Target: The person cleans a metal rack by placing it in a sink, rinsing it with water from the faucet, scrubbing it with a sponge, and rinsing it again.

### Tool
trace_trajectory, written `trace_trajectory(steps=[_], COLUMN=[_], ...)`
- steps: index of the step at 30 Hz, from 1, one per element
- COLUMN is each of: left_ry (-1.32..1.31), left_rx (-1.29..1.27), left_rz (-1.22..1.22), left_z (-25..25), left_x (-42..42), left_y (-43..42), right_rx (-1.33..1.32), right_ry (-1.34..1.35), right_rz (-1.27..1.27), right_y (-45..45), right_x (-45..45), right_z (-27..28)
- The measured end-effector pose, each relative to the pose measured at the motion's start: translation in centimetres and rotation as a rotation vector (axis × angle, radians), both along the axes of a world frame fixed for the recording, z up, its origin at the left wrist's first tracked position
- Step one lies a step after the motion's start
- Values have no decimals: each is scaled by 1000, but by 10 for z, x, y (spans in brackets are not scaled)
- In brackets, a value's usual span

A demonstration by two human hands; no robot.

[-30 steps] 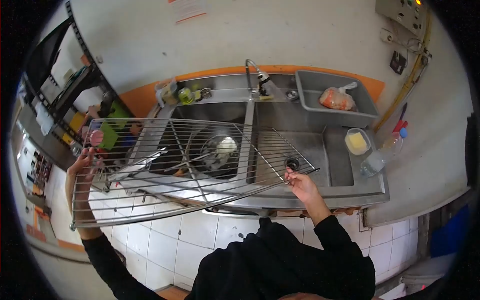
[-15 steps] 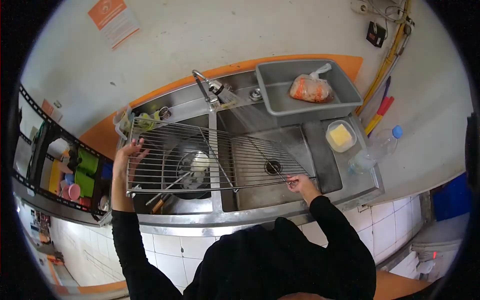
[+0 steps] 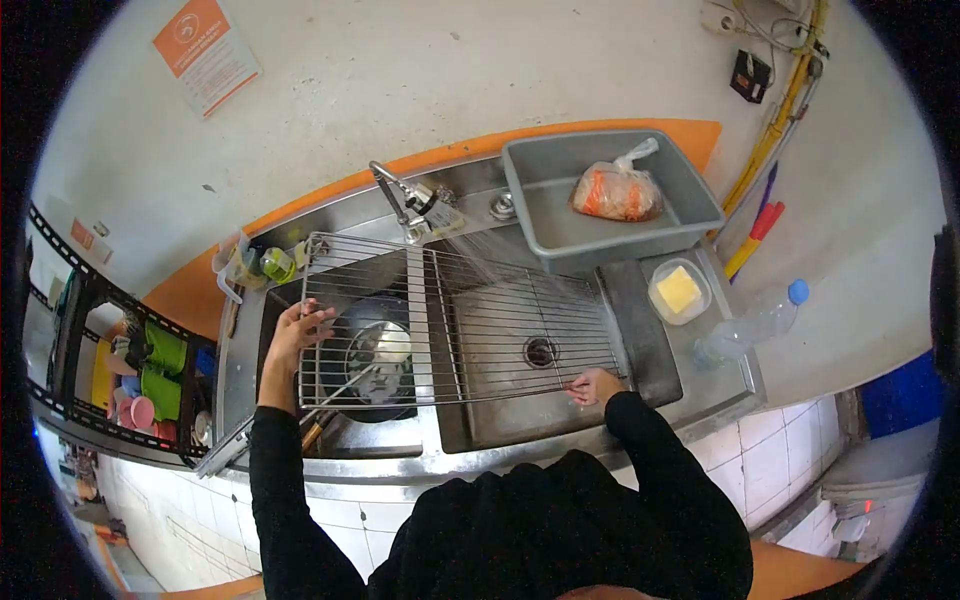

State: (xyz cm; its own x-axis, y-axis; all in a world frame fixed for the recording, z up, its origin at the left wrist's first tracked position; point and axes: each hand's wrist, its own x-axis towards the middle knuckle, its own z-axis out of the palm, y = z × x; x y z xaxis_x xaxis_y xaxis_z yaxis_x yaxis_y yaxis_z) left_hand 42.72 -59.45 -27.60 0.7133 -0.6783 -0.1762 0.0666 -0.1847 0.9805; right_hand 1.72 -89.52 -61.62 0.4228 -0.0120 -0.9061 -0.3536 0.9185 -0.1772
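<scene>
A large wire rack (image 3: 490,370) spans the double sink, with water running onto its right part. My left hand (image 3: 292,338) is at the rack's left edge, thumb and fingers around the outer wire. At the near right corner, my right hand (image 3: 597,387) pinches the rim, its fingers curled. Beneath the rack, in the left basin, sits a dark round pan (image 3: 380,350) with water and a whitish lump, partly hidden by the wires. The faucet (image 3: 430,205) sprays into the right basin (image 3: 500,420).
A grey tub (image 3: 545,245) at the back right holds a tied plastic bag of food (image 3: 617,190). Beside it stand a container with a yellow block (image 3: 678,290) and a clear bottle (image 3: 745,325). Green-yellow sponges (image 3: 278,264) lie back left; a black shelf (image 3: 75,300) stands farther left.
The rack's left end has shifted right, and my left hand has moved right with it. My right hand stays at the near right corner. The view has tilted slightly.
</scene>
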Motion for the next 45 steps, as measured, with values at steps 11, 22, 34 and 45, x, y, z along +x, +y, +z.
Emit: trace_trajectory(steps=[11,22,34,45], left_ry=[47,56,-584,-1520], left_rx=[147,134,586,782], left_rz=[44,55,8,-466], left_z=[-66,-104,-120,-153], left_x=[62,84,68,9], left_y=[-6,2,-5,-78], right_rx=[-988,-1089,-1964,-1758], right_ry=[29,-454,-568,-589], right_rz=[675,72,794,477], right_y=[-54,-61,-6,47], right_x=[96,278,354,423], right_z=[7,225,320,303])
